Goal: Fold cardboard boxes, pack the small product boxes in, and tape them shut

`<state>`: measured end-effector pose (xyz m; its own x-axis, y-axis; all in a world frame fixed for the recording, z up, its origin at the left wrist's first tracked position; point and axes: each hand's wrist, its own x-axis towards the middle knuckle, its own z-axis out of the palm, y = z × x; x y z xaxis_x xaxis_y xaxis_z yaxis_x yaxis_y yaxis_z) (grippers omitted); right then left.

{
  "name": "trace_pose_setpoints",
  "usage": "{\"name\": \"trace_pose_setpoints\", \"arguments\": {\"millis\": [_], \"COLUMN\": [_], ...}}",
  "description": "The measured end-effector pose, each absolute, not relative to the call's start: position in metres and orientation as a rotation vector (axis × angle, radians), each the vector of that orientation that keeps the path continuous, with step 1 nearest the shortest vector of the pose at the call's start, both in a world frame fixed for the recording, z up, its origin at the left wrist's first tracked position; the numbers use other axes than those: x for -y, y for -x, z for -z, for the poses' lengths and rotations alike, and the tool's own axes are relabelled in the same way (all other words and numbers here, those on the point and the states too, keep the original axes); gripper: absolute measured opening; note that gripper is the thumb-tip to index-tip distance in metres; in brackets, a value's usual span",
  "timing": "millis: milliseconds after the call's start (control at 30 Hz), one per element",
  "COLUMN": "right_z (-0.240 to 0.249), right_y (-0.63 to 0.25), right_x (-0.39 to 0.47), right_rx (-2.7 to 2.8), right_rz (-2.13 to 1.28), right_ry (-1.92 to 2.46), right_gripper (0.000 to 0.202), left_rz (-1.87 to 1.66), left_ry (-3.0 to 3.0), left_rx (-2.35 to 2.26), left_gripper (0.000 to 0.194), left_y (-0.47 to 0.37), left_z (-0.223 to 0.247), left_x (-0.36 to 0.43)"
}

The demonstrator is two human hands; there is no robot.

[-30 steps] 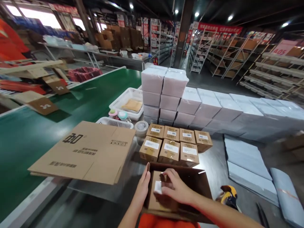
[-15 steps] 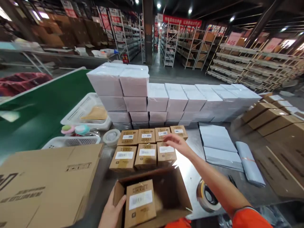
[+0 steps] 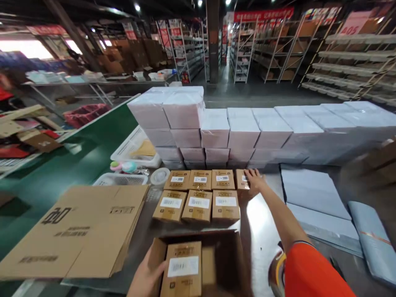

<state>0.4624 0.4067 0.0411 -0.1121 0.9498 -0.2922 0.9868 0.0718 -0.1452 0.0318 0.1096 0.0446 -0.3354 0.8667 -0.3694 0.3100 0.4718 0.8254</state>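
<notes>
Right hand since half a second ago: the right hand [image 3: 255,181] has gone from above the third column of small boxes to the last box [image 3: 241,180] at the right end of the back row; the camera view has swung left.
Right grip: fingers lie over the top and right side of that box, which rests beyond the open carton [image 3: 213,237], off its far right corner; the thumb is hidden, so I cannot tell whether the grip is firm.
Left grip: the left hand [image 3: 146,274] clasps the open carton by its left wall, thumb over the edge, as it did before.
Inside the carton: one labelled box [image 3: 182,274] sits against the left side, label up; the right side shows bare cardboard.
Box rows: three front-row boxes [image 3: 199,206] stand just beyond the carton, with three back-row boxes [image 3: 200,179] behind them, in line with the one under the right hand.
Left of the carton: a stack of flattened cardboard [image 3: 93,231]; farther off, a white basket [image 3: 120,179] and a green belt [image 3: 95,150].
Right of the carton: a yellow-and-dark tape roll [image 3: 280,270] near the right sleeve; farther right, flat grey bags [image 3: 315,194] and a rolled grey bundle [image 3: 371,239].
Behind everything: white wrapped stacks [image 3: 185,111], well beyond the carton.
</notes>
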Motion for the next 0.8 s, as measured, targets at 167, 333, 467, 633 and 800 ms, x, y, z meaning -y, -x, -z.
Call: {"name": "trace_pose_setpoints", "arguments": {"millis": [167,333,467,633,800], "right_z": [-0.065,-0.169,-0.236,-0.222,-0.18], "right_y": [-0.513,-0.519,-0.459,-0.386,-0.347], "right_x": [-0.327,-0.207,-0.128,-0.113,-0.126], "right_rx": [-2.228,-2.678,-3.064,-3.136,-2.906], "right_rz": [0.329,0.176,0.431,0.536,0.298], "right_ry": [-2.186,-2.331,-1.974,-1.56,-1.39], "right_gripper": [0.106,0.087,0.082,0.089,0.092], "left_rz": [-0.821,-0.836,-0.858,-0.917,-0.904], "left_ry": [-0.949,-1.016,-1.05,-1.046,-1.05], "left_rx": [-1.838,-1.781,-1.773,-1.732,-1.718], "left_gripper": [0.078,0.077,0.074,0.064,0.066], "left_y": [-0.033,-0.028,-0.024,-0.023,-0.029], "left_z": [-0.05,-0.043,-0.034,-0.029,-0.038], "left_x": [-0.108,-0.108,-0.109,-0.109,-0.112]}}
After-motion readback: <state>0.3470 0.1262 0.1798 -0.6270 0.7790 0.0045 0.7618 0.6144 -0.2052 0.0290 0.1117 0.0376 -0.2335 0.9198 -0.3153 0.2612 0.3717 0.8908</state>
